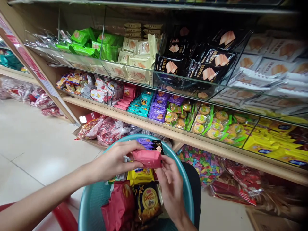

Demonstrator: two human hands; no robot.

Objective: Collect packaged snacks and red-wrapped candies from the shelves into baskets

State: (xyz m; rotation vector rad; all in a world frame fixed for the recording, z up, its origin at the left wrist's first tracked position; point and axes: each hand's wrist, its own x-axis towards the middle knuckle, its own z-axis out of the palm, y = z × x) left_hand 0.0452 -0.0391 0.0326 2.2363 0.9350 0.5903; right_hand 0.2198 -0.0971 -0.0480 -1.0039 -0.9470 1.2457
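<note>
Between my two hands is a small pink snack packet (147,158), held above a teal plastic basket (87,195). My left hand (117,160) pinches its left end between thumb and fingers. At its right end, the fingers of my right hand (169,179) close on the wrapper. Below in the basket lie a larger red packet (120,205), a dark cookie packet with a round yellow label (148,201), a yellow packet (140,175), and purple packets (144,143) beside a black drycake packet (157,145) near the far rim.
Shelves ahead hold green packets (83,37), black drycake packets (172,65), white packets (276,51) and yellow packets (271,142) behind clear dividers. Under the wooden shelf edge (134,118) sit bagged goods (110,131) and a bag of colourful sweets (202,163). A red plastic object (64,215) stands at lower left.
</note>
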